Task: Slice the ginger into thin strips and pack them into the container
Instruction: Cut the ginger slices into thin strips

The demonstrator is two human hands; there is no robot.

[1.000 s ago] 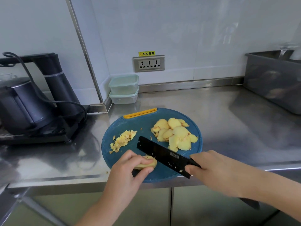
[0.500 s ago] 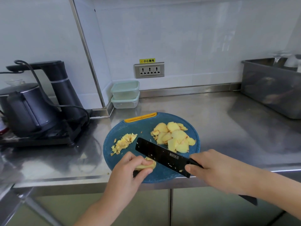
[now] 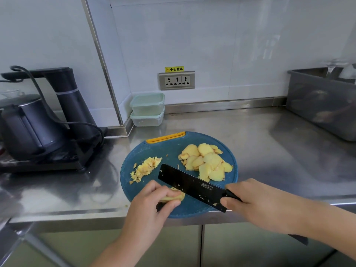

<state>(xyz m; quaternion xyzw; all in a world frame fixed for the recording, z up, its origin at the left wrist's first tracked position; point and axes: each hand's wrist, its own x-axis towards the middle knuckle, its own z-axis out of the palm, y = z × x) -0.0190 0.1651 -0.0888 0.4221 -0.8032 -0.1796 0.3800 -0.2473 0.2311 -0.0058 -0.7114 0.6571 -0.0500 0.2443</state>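
Blue and round, with an orange grip (image 3: pixel 165 137) at its far edge: that's the cutting board (image 3: pixel 169 151), sitting at the near edge of the steel table (image 3: pixel 269 151), and all the action is on it. The left hand (image 3: pixel 152 203) is curled down over a ginger piece (image 3: pixel 176 196) at the front of the board, fingers and thumb pinching it so only a pale yellow end pokes out to the right. The right hand (image 3: pixel 256 205) is wrapped round the handle of a black knife (image 3: pixel 190 186), its broad blade flecked with ginger and angled from far-left to near-right, just beside that exposed end; whether the edge is on the board, I can't tell from here. Behind the blade lies a loose heap of slices (image 3: pixel 208 162) on the right half of the board, overlapping one another, and on the left half a smaller heap of chopped bits (image 3: pixel 146 167) — well apart from the slices. Back in the corner against the white wall, two lidded containers (image 3: pixel 148 102) are stacked one on the other, nowhere near the board. A black kettle (image 3: pixel 25 124) stands on its base to the left, a wall socket (image 3: pixel 176 80) sits above the containers, and a grey tub (image 3: pixel 319 105) is at the far right.
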